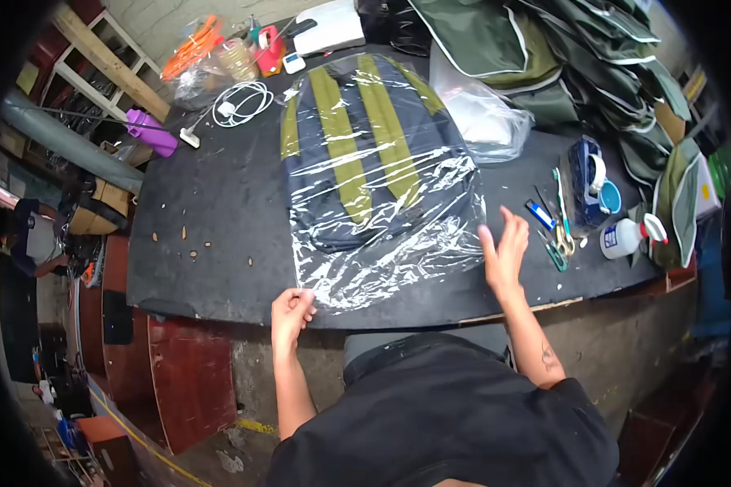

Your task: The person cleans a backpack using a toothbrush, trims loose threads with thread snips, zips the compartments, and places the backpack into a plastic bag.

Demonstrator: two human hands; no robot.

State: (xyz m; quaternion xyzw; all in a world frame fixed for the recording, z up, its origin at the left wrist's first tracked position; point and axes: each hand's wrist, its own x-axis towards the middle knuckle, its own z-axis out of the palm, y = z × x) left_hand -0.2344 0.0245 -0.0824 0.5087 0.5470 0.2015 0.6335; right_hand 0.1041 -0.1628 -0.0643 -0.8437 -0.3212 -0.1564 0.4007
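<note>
A navy and olive-green backpack (341, 178) lies flat on the black table inside a clear plastic bag (390, 280). The bag's loose, wrinkled end stretches toward me past the backpack. At its near left corner, my left hand (291, 316) is closed, pinching the plastic between thumb and fingers. My right hand (508, 250) is held beside the bag's right edge with thumb and fingers apart. Nothing shows in its grasp, and I cannot tell whether the thumb touches the plastic.
To the right are scissors (565, 240), a blue box cutter (540, 213), a spray bottle (623, 237) and a blue container (585, 180). Dark green fabric pieces (577, 73) pile up behind them. A purple bottle (151, 132) and white cable (242, 104) lie back left. Another person (36, 235) is far left.
</note>
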